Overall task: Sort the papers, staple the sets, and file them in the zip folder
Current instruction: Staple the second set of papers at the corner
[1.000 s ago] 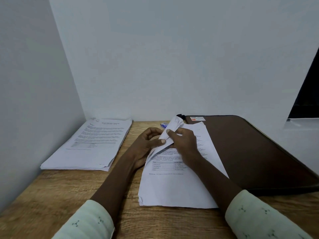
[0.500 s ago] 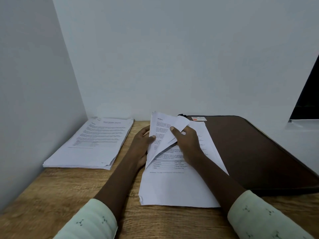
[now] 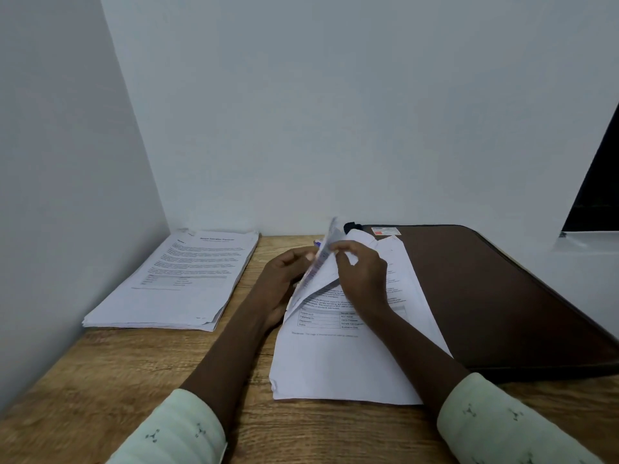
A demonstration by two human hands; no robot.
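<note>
The light-brown wooden table (image 3: pixel 100 380) carried a dark brown zip folder (image 3: pixel 502 296) at right, closed, and a thick stack of white printed papers (image 3: pixel 187 279) at left. At centre lay the loose set of white printed pages (image 3: pixel 335 363), its long axis running from lower frame toward the wall and leaning right onto the folder's edge. Its lifted top sheet (image 3: pixel 321 259), spread open half a second before, had swung edge-on and blurred, so sorting was likely continuing, nothing stapled. The right hand (image 3: pixel 361 272) pinched it; whether the left hand's (image 3: pixel 284 283) curled fingers gripped it was unclear.
</note>
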